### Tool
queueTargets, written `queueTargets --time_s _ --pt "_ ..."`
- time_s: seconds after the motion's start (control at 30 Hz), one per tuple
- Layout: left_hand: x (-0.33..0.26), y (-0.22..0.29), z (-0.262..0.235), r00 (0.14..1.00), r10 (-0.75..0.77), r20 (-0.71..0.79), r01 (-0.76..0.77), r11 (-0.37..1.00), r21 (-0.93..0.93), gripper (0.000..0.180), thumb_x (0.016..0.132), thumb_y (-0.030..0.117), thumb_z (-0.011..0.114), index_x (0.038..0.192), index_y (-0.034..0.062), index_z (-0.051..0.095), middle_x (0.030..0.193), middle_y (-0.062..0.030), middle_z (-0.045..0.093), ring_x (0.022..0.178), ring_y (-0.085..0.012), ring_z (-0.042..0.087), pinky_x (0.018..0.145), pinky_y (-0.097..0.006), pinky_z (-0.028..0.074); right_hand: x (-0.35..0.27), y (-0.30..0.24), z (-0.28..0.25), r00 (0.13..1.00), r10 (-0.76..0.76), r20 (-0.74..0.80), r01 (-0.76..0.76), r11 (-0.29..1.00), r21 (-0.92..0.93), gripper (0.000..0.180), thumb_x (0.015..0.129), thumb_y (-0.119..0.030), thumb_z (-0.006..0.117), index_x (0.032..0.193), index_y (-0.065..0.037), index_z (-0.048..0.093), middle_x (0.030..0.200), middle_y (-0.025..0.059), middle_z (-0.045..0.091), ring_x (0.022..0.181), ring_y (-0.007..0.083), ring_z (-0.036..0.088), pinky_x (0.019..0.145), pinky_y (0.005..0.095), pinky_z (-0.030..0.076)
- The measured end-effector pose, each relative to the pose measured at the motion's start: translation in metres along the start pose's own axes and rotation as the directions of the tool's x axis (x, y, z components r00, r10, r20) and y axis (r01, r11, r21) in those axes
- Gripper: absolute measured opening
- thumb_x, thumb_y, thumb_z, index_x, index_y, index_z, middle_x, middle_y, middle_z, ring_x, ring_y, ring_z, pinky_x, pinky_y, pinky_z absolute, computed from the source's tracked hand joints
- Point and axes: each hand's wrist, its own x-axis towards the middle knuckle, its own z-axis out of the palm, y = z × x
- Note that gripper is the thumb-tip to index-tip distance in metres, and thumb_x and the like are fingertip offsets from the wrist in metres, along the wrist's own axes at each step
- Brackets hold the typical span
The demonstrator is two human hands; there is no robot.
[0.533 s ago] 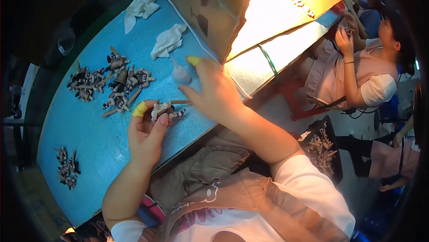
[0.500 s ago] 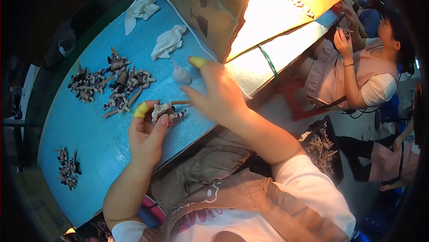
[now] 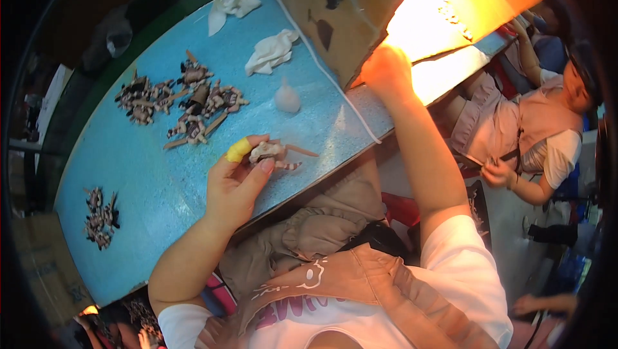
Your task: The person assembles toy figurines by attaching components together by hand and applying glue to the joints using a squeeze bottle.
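My left hand (image 3: 235, 185), with a yellow cot on its forefinger, holds a small brown and white figurine on a stick (image 3: 277, 153) just above the blue table (image 3: 154, 175). My right hand (image 3: 386, 69) is raised to the right, up against the brightly lit underside of the cardboard lamp shade (image 3: 360, 8); the glare hides whether it holds anything. A small white cone-shaped bottle (image 3: 287, 98) stands on the table between the two hands.
A pile of similar figurines (image 3: 187, 101) lies at the table's middle, a smaller heap (image 3: 100, 217) at its near left. Two crumpled white cloths (image 3: 271, 51) (image 3: 233, 0) lie farther back. A white cord (image 3: 335, 88) crosses the table. A seated person (image 3: 534, 123) works at the right.
My right hand has left the white bottle and risen to the right, up to the lit lamp shade. My left hand still holds the figurine in the same place.
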Motion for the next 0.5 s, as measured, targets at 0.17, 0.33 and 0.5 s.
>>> queueTargets --time_s 0.17,0.33,0.5 --pt "-0.001 0.010 0.003 0.996 -0.032 0.080 0.045 0.984 -0.172 0.033 0.085 -0.003 0.054 0.117 -0.0041 0.048 0.104 -0.0120 0.059 0.093 -0.0170 0.059 0.082 -0.029 0.046 -0.030 0.007 -0.009 0.967 0.067 -0.246 0.066 0.866 0.496 0.014 0.082 -0.008 0.062 0.095 -0.002 0.063 0.086 0.0047 0.063 0.073 0.0098 0.055 0.065 0.0230 0.045" --pt "0.001 0.004 0.002 0.990 -0.095 0.102 0.093 0.995 0.018 0.035 0.085 0.000 0.055 0.119 -0.0014 0.047 0.107 -0.0112 0.057 0.096 -0.0147 0.056 0.078 -0.027 0.048 -0.101 -0.062 -0.023 0.978 -0.053 -0.202 0.196 0.561 0.805 0.026 0.069 0.006 0.068 0.091 0.002 0.055 0.089 0.0091 0.057 0.077 0.0142 0.053 0.068 0.0254 0.043" --pt "-0.003 0.009 -0.005 0.993 -0.002 0.118 -0.027 0.969 0.246 0.031 0.083 0.002 0.059 0.114 0.0000 0.053 0.099 -0.0068 0.058 0.088 -0.0102 0.056 0.072 -0.022 0.046 -0.100 -0.093 -0.012 0.958 -0.265 -0.107 0.237 0.528 0.816 0.028 0.065 0.008 0.070 0.089 0.000 0.056 0.088 0.0103 0.057 0.076 0.0165 0.054 0.067 0.0258 0.044"
